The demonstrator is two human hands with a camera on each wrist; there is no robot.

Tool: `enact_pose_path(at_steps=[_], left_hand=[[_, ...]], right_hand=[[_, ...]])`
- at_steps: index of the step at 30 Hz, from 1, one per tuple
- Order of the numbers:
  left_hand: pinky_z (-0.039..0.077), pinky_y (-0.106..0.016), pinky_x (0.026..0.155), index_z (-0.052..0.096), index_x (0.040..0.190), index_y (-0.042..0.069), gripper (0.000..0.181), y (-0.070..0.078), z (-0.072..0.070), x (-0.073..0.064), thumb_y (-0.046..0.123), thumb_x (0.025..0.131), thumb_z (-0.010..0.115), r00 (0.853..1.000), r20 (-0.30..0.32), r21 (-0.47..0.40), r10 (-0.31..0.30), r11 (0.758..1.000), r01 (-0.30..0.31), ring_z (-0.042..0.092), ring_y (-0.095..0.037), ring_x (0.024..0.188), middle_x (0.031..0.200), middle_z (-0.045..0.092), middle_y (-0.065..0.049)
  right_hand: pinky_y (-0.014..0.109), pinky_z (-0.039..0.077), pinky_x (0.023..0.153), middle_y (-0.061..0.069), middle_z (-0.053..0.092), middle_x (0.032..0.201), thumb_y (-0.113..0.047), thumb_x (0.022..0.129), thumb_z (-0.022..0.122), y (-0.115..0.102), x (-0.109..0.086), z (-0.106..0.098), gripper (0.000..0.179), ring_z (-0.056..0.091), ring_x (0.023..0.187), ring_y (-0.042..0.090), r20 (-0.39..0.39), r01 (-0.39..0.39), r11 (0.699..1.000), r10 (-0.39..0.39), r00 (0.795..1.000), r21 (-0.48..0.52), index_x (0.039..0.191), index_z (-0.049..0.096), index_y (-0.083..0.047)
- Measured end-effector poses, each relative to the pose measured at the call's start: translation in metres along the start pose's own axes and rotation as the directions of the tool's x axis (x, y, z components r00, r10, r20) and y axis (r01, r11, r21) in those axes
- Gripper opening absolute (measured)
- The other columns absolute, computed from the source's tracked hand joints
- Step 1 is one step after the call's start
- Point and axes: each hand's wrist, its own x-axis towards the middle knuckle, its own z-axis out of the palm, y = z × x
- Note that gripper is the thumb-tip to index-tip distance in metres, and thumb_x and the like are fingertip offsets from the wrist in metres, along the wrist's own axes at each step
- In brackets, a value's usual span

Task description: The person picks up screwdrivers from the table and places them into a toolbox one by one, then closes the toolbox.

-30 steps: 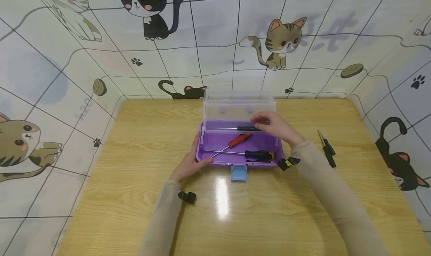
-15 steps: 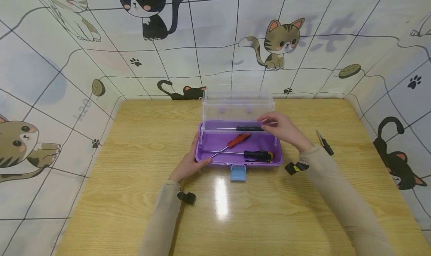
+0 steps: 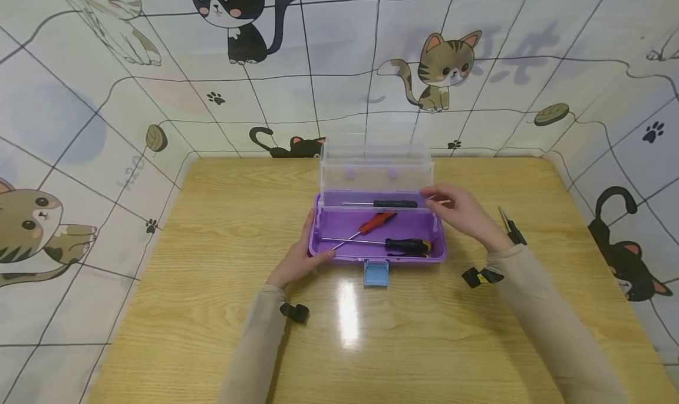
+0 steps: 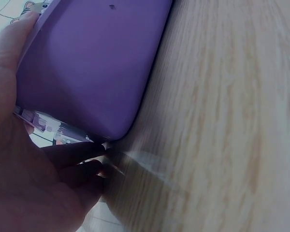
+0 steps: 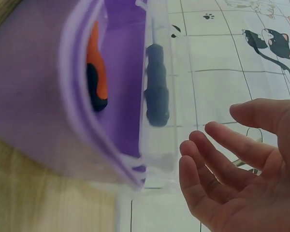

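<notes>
Purple toolbox (image 3: 345, 220) sits on the wood-look bench (image 3: 212, 227), clear lid (image 3: 373, 167) raised at its rear, blue latch (image 3: 376, 273) hanging down from its front.

L hand (image 3: 296, 261) grips the toolbox's L end: thumb on front rim near the corner, other fingers along/round the side wall, per head & L wrist views.

R hand (image 3: 457, 210) is by the toolbox's R rear corner, holding nothing, fingers apart & lightly bent, thumb clear of them. Fingertips are just beside the clear plastic; can't tell if they touch.

Inside toolbox: lg. screwdriver (image 3: 407, 245) w/ black & yellow handle lies lengthwise near front wall, handle to R, shaft to L. Red screwdriver (image 3: 378, 222) lies diag. mid-toolbox, shaft crossing the lg. one's shaft toward front L. Dark item (image 3: 408, 255) is btwn the lg. handle & toolbox's front rim, too small to ID. Sm. black screwdriver (image 3: 395, 204) lies lengthwise at toolbox's rear, seen thru clear plastic, handle to R.

On the bench, R of toolbox & well apart: black-handled tool (image 3: 516, 234) w/ pointed metal tip, partly hidden by R sleeve (image 3: 541, 309). Behind toolbox: cat-print backdrop (image 3: 339, 97).
</notes>
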Motion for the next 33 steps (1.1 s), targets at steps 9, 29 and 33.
enact_pose_path(at_steps=[9,29,33], left_hand=[[0.024,-0.048,0.111,-0.010,0.153,0.038,0.108,0.001,0.001,0.000,0.031,0.086,0.075,1.000,-0.003,-0.012,-0.004,1.000,0.004,0.032,-0.036,0.136,0.159,0.015,-0.009],[0.026,-0.050,0.110,-0.010,0.153,0.039,0.108,-0.001,0.000,0.000,0.032,0.086,0.074,1.000,-0.009,0.004,0.009,1.000,-0.009,0.036,-0.038,0.133,0.158,0.019,-0.012],[0.026,-0.050,0.110,-0.010,0.153,0.041,0.108,-0.002,0.000,0.000,0.033,0.086,0.074,1.000,-0.007,0.004,0.013,1.000,-0.013,0.036,-0.038,0.133,0.158,0.019,-0.012]], right_hand=[[0.049,0.044,0.094,0.019,0.060,0.125,-0.020,0.102,0.050,0.009,-0.018,-0.007,0.034,0.054,0.113,0.031,-0.065,-0.048,0.998,0.046,0.997,-0.033,0.128,0.057,0.002],[0.027,0.049,0.087,0.020,0.059,0.126,-0.030,0.105,0.042,0.019,-0.035,-0.016,0.044,0.056,0.107,0.025,-0.089,-0.116,0.993,0.118,0.989,0.018,0.131,0.054,0.003],[0.028,0.049,0.087,0.022,0.059,0.125,-0.028,0.106,0.039,0.022,-0.039,-0.016,0.044,0.056,0.105,0.023,-0.086,-0.102,0.994,0.105,0.991,0.039,0.129,0.055,0.005]])
